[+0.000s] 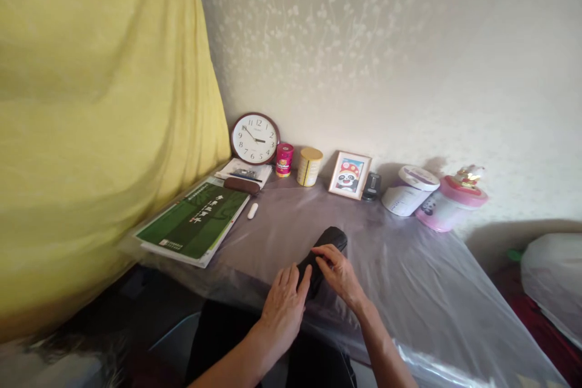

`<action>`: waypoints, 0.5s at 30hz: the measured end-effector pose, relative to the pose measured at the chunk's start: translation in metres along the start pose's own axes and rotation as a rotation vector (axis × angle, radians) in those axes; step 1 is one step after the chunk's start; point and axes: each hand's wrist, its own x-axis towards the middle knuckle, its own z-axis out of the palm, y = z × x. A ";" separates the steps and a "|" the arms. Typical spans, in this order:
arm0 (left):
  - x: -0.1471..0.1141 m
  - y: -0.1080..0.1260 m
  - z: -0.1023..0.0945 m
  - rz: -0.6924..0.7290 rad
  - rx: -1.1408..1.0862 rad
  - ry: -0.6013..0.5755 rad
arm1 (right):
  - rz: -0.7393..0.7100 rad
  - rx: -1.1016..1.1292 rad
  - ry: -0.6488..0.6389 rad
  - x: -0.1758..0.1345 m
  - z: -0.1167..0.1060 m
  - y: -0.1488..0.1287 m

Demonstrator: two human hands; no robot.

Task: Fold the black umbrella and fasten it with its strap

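Observation:
A slim black bundle, by its looks a folded umbrella, lies slantwise at the near edge of the table, its far end pointing away from me. My left hand is closed round its near part, with the thumb on top. Higher up, my right hand pinches the black cloth between thumb and fingers, close to the left fingertips. Both hands cover much of the umbrella's middle, and its near end is partly hidden.
Left on the plastic-covered table lie a green book, a brown case and a white stick-like item. Along the wall stand a clock, pink can, yellow-lidded tin, panda picture frame and two tubs.

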 end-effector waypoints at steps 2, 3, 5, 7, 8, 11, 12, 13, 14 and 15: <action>0.001 0.000 -0.003 0.008 0.004 -0.005 | -0.002 -0.001 -0.005 -0.001 0.001 0.002; 0.001 0.000 -0.004 0.012 0.007 -0.004 | -0.005 -0.004 -0.008 -0.002 0.002 0.003; 0.000 0.000 -0.006 0.020 0.012 0.001 | -0.014 -0.015 -0.020 -0.002 0.002 0.005; -0.001 0.000 -0.007 0.028 0.017 0.011 | -0.025 -0.025 -0.035 -0.002 0.003 0.006; -0.001 0.000 -0.007 0.034 0.019 0.017 | -0.028 -0.028 -0.038 -0.002 0.003 0.007; 0.000 0.000 -0.009 0.054 0.021 0.041 | -0.028 -0.016 -0.027 -0.002 0.003 0.007; 0.001 0.000 -0.010 0.063 0.022 0.051 | -0.028 -0.009 -0.018 -0.002 0.003 0.007; 0.002 0.000 -0.011 0.073 0.022 0.062 | -0.028 -0.004 -0.010 -0.002 0.003 0.007; 0.003 0.000 -0.012 0.087 0.021 0.072 | -0.030 -0.001 -0.004 -0.002 0.003 0.007; 0.004 0.000 -0.014 0.105 0.019 0.080 | -0.034 0.000 0.001 -0.002 0.004 0.007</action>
